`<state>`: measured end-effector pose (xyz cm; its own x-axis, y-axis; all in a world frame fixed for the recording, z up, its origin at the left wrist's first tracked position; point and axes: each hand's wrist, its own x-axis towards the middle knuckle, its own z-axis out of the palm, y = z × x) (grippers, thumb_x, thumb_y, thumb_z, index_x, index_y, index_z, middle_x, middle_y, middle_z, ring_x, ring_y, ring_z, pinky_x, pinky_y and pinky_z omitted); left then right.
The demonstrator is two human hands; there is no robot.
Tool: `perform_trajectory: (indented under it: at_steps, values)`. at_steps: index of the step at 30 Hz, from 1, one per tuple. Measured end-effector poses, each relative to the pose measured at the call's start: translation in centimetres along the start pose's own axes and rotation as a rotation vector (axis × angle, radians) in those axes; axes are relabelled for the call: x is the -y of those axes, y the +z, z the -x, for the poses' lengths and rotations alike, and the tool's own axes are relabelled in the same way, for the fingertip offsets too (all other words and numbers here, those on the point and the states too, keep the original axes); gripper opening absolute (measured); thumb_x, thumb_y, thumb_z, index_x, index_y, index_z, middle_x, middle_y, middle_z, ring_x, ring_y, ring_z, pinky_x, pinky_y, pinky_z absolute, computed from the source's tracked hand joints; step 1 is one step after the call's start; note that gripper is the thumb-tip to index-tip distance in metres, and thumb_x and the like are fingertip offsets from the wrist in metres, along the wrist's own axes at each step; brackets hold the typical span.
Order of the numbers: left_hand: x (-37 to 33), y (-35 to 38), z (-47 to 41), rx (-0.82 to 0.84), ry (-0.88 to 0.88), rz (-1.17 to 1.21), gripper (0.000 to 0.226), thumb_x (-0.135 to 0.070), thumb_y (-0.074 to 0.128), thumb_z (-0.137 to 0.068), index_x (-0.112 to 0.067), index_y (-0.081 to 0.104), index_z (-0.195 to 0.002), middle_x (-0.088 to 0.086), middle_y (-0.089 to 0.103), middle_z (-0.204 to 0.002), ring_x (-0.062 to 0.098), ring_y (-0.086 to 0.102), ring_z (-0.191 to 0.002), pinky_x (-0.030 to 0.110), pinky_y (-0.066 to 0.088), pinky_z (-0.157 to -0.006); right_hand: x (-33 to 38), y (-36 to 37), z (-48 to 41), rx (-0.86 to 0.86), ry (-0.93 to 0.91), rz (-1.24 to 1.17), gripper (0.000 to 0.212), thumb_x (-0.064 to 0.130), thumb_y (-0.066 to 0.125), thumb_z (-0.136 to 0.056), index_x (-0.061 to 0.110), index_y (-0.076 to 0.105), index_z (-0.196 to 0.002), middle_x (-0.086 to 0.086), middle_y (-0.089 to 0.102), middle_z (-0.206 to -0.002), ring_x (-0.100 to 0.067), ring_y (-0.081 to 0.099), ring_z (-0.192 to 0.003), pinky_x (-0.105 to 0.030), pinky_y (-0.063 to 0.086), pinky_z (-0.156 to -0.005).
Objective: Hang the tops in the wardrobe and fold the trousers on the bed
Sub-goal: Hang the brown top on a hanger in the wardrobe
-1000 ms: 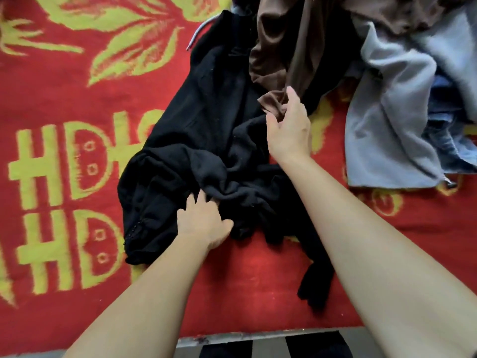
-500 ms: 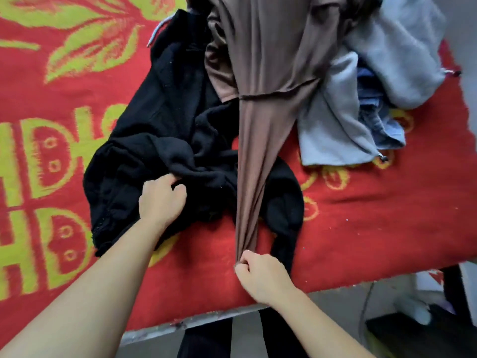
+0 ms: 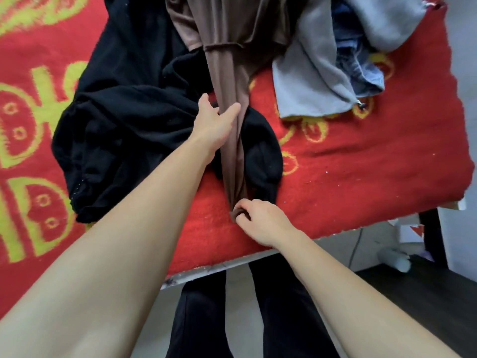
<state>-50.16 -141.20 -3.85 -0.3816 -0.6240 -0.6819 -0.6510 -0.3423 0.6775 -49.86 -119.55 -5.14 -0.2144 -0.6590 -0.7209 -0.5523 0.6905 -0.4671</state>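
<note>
The brown garment (image 3: 227, 104) is pinched at its end by the right hand (image 3: 258, 219), the left hand (image 3: 215, 120) spread open against it, over black clothing (image 3: 124, 120) on the bed (image 3: 361, 171).

A brown garment (image 3: 229, 81) is stretched in a long narrow strip down the red and yellow bed cover (image 3: 361, 171), over a crumpled black garment (image 3: 124, 120). Its near end is pinched in the closed fingers of the right hand (image 3: 260, 218), close to the bed's edge. The left hand (image 3: 215, 120) is laid against the strip farther up, fingers spread and thumb on the strip's far side; a closed grasp is not seen. A grey garment (image 3: 309, 83) and a blue denim item (image 3: 361, 68) are heaped at the upper right. Dark trouser legs (image 3: 206, 319) are seen below the bed edge.
</note>
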Motion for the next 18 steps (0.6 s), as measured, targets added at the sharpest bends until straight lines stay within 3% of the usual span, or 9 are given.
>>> perform_trajectory:
  at_steps: [1, 3, 5, 7, 9, 12, 14, 16, 18]
  values:
    - [-0.3, 0.0, 0.2, -0.051, 0.034, -0.031, 0.076, -0.045, 0.062, -0.090, -0.016, 0.029, -0.152, -0.014, 0.060, -0.120, 0.007, 0.052, -0.114, 0.023, 0.038, -0.093, -0.2, 0.1, 0.1, 0.026, -0.018, 0.005, 0.031, 0.036, 0.047, -0.093, 0.034, 0.061, -0.121, -0.003, 0.062, -0.110, -0.027, 0.061, -0.104, -0.037, 0.048, -0.086]
    - [-0.5, -0.1, 0.6, -0.161, 0.143, 0.018, 0.039, -0.035, 0.058, -0.092, -0.011, 0.061, -0.123, -0.009, 0.063, -0.099, 0.006, 0.056, -0.091, 0.025, 0.045, -0.084, -0.4, 0.3, 0.3, 0.086, -0.039, -0.007, 0.035, 0.038, 0.048, -0.095, 0.038, 0.057, -0.129, 0.000, 0.058, -0.116, -0.025, 0.059, -0.110, -0.039, 0.048, -0.093]
    - [0.0, -0.9, 1.6, -0.264, 0.222, 0.083, 0.029, -0.031, 0.053, -0.094, -0.003, 0.061, -0.087, -0.004, 0.055, -0.077, 0.006, 0.047, -0.071, 0.027, 0.041, -0.072, -0.2, 0.1, 0.1, 0.038, -0.037, -0.075, 0.034, 0.044, 0.046, -0.096, 0.039, 0.059, -0.127, 0.007, 0.055, -0.117, -0.020, 0.059, -0.109, -0.039, 0.048, -0.095]
    - [1.4, -2.3, 3.0, -0.335, 0.233, 0.071, 0.034, -0.032, 0.052, -0.095, -0.011, 0.054, -0.070, -0.009, 0.046, -0.065, 0.004, 0.040, -0.063, 0.027, 0.037, -0.065, 0.4, -0.7, -0.7, -0.158, -0.007, -0.209, 0.032, 0.044, 0.047, -0.095, 0.037, 0.064, -0.120, 0.010, 0.058, -0.110, -0.015, 0.060, -0.102, -0.034, 0.047, -0.092]
    - [4.1, -3.9, 4.6, -0.389, 0.219, -0.071, 0.034, -0.035, 0.051, -0.095, -0.015, 0.054, -0.067, -0.008, 0.047, -0.060, 0.007, 0.044, -0.063, 0.031, 0.038, -0.066, 1.2, -2.2, -2.1, -0.335, 0.075, -0.437, 0.025, 0.037, 0.051, -0.094, 0.034, 0.068, -0.112, 0.010, 0.065, -0.100, -0.012, 0.063, -0.092, -0.031, 0.048, -0.086]
    - [8.9, -6.8, 7.0, -0.440, 0.115, -0.234, 0.033, -0.036, 0.049, -0.089, -0.019, 0.049, -0.061, -0.005, 0.047, -0.057, 0.017, 0.046, -0.066, 0.034, 0.035, -0.064, 3.0, -5.4, -5.3, -0.422, 0.215, -0.917, 0.017, 0.030, 0.054, -0.096, 0.030, 0.065, -0.109, 0.005, 0.068, -0.099, -0.008, 0.065, -0.071, -0.029, 0.053, -0.065]
    - [11.8, -9.1, 8.5, -0.481, 0.042, -0.277, 0.032, -0.036, 0.047, -0.083, -0.016, 0.044, -0.058, -0.001, 0.043, -0.054, 0.022, 0.044, -0.062, 0.036, 0.034, -0.060, 4.3, -8.1, -7.7, -0.460, 0.261, -1.189, 0.035, 0.032, 0.056, -0.097, 0.024, 0.054, -0.131, 0.005, 0.062, -0.107, -0.010, 0.065, -0.080, -0.025, 0.052, -0.060]
    - [14.1, -11.5, 9.6, -0.540, -0.042, -0.309, 0.032, -0.037, 0.046, -0.079, -0.012, 0.044, -0.060, 0.001, 0.043, -0.054, 0.024, 0.043, -0.060, 0.037, 0.033, -0.055, 5.6, -10.7, -9.8, -0.499, 0.273, -1.430, 0.064, 0.035, 0.061, -0.095, 0.021, 0.032, -0.150, 0.006, 0.056, -0.112, -0.013, 0.063, -0.094, -0.027, 0.053, -0.066]
    - [15.0, -13.5, 10.4, -0.617, -0.111, -0.324, 0.031, -0.037, 0.046, -0.079, -0.013, 0.042, -0.060, -0.001, 0.043, -0.056, 0.025, 0.044, -0.060, 0.035, 0.030, -0.052, 6.6, -12.4, -11.5, -0.509, 0.299, -1.516, 0.078, 0.036, 0.064, -0.094, 0.018, 0.019, -0.156, 0.001, 0.057, -0.119, -0.013, 0.063, -0.091, -0.027, 0.054, -0.066]
